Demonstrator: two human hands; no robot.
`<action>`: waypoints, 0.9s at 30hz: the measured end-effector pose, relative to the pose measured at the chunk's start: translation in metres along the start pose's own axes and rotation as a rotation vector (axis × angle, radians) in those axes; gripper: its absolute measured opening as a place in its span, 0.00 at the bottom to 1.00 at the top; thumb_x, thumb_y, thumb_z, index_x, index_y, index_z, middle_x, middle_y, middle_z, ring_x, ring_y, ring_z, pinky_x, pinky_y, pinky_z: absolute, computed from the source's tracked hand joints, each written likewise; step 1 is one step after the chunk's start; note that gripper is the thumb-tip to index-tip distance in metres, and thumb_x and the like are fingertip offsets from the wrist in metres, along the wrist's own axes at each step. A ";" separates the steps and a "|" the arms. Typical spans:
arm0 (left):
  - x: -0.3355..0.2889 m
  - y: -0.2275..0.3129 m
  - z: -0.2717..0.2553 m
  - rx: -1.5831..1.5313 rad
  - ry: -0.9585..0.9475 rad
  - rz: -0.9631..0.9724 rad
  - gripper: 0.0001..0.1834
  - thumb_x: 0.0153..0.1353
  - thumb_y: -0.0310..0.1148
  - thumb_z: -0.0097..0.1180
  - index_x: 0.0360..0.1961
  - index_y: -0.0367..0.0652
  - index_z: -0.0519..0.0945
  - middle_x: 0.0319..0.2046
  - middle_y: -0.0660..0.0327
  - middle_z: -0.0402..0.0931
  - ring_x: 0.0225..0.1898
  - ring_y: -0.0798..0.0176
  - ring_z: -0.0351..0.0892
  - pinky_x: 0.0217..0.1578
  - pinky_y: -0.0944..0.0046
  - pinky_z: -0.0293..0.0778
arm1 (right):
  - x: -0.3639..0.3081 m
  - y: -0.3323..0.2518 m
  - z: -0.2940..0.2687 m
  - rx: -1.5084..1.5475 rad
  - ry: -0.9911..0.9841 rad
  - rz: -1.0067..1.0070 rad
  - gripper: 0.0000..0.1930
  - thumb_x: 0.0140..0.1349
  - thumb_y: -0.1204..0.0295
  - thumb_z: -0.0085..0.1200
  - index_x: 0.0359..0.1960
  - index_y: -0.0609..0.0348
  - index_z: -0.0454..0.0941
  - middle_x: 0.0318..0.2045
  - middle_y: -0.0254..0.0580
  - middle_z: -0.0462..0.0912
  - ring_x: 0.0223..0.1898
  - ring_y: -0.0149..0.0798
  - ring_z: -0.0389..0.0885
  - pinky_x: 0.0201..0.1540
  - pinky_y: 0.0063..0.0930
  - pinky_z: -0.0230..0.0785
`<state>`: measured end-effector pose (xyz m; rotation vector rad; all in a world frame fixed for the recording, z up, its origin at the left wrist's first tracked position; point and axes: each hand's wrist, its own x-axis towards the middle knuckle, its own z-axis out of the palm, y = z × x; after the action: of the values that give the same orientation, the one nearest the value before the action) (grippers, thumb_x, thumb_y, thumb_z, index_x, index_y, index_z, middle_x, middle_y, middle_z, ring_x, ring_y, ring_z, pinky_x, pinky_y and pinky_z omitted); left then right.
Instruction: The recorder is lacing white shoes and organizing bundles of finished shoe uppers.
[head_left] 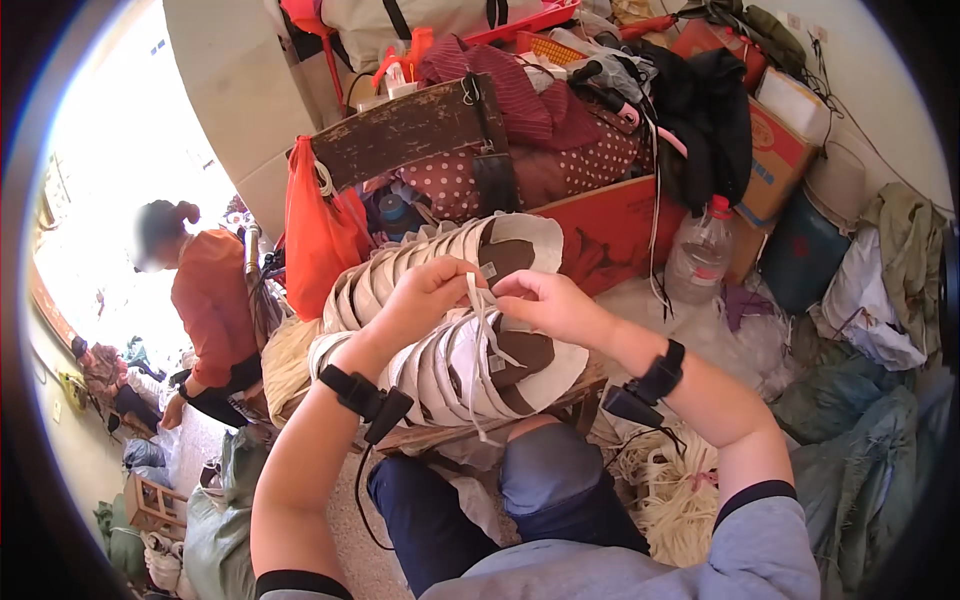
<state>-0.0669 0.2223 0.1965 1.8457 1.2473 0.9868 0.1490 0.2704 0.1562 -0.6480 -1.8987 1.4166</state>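
In front of me lie two side-by-side stacks of nested cream pieces with brown insides, which look like shoe uppers; I see a far stack (400, 268) and a near stack (430, 375). Above them, my left hand (432, 292) is closed, thumb and fingers pinching a thin white lace (478, 345). My right hand (550, 303) meets it from the other side, its fingertips also pinched at the lace. The lace's loose ends hang over the near stack. Exactly how it runs between the fingertips is hidden.
The stacks rest on a low wooden bench (590, 388) at my knees. Pale laces (690, 490) lie heaped on the right. An orange bag (310, 230) hangs from a wooden chair back (400, 130). A clear bottle (700, 250) stands behind. A person in orange (215, 300) bends at left.
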 end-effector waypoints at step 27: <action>-0.004 -0.022 0.006 -0.238 0.158 -0.040 0.08 0.64 0.24 0.54 0.41 0.36 0.82 0.39 0.64 0.81 0.41 0.74 0.77 0.46 0.70 0.72 | 0.040 0.022 0.029 -0.437 0.114 -0.263 0.12 0.61 0.65 0.57 0.37 0.63 0.78 0.26 0.48 0.82 0.26 0.50 0.81 0.31 0.36 0.74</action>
<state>-0.0723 0.2242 0.1738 1.5797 1.1955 1.2223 0.1007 0.2875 0.1386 -0.6342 -2.1271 0.7895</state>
